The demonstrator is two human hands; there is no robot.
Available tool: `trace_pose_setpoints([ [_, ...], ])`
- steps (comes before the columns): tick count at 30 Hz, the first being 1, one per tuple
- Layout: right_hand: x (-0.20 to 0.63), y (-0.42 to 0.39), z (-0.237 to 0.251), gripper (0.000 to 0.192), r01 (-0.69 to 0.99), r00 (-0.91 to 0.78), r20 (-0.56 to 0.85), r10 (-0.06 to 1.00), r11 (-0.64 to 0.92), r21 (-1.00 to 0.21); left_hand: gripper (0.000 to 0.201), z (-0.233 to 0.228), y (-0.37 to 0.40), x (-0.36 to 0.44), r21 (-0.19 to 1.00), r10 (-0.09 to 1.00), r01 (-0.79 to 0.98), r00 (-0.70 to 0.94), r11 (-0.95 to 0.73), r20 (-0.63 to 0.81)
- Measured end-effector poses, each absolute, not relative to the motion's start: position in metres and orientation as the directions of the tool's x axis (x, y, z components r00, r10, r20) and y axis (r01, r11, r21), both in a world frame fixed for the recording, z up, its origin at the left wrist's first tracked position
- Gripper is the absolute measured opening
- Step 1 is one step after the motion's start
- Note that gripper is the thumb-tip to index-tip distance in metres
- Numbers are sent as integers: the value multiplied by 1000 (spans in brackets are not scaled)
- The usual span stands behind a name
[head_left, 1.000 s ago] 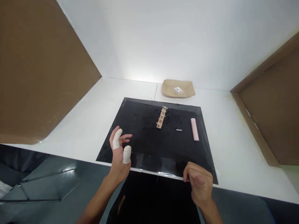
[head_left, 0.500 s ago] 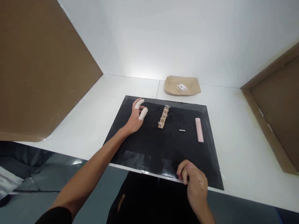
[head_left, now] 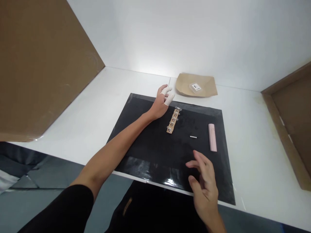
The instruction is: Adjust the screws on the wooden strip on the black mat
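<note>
Left hand [head_left: 161, 105] spread with capped fingers [head_left: 167, 100] empty just left of strip [head_left: 172, 121] top end on mat [head_left: 136, 129], right hand [head_left: 204, 181] loosely spread, empty, near edge; advisable: pinch strip by its edges, clear of studs.

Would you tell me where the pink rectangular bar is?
The pink rectangular bar lies on the black mat's right side, beside the small white pin.

black mat [head_left: 145, 139] | white table [head_left: 255, 155] | pink bar [head_left: 212, 137] | tan strip [head_left: 173, 121], possibly silver studs | brown tray [head_left: 206, 89]
</note>
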State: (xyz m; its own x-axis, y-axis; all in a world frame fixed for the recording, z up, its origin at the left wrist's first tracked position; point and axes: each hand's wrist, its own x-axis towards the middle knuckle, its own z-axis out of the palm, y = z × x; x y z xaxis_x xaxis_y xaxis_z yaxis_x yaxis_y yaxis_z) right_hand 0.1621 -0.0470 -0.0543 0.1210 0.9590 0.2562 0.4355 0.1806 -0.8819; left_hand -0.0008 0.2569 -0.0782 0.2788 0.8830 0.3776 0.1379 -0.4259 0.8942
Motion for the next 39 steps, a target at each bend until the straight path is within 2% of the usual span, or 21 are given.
trace_pose_setpoints([
  [4, 155, -39, -51, 43, 560, 126, 271, 954, 157, -814, 61, -80, 263, 7, 906, 870, 77, 322, -417, 373],
  [7, 139, -23, -52, 45, 655, 216, 288, 933, 80, -752, 66, -77, 260, 9, 919, 857, 18, 370, -393, 359],
  [15, 88, 28, -51, 60, 714, 368, 230, 901, -115, -691, 78, -65, 249, 8, 949, 865, 3, 413, -315, 286],
  [20, 70, 26, -50, 64, 629, 436, 100, 894, -224, -745, 80, -65, 247, 7, 947, 861, -13, 412, -320, 297],
  [25, 55, 21, -49, 67, 489, 446, -7, 895, -251, -835, 90, -68, 247, 6, 940, 843, -27, 434, -341, 318],
  [33, 49, 29, -48, 69, 395, 449, -58, 892, -256, -882, 96, -70, 246, 6, 928, 860, 36, 390, -370, 328],
  [39, 50, 28, -48, 64, 399, 428, -45, 902, -234, -886, 83, -67, 240, 3, 939, 908, 81, 294, -334, 298],
])
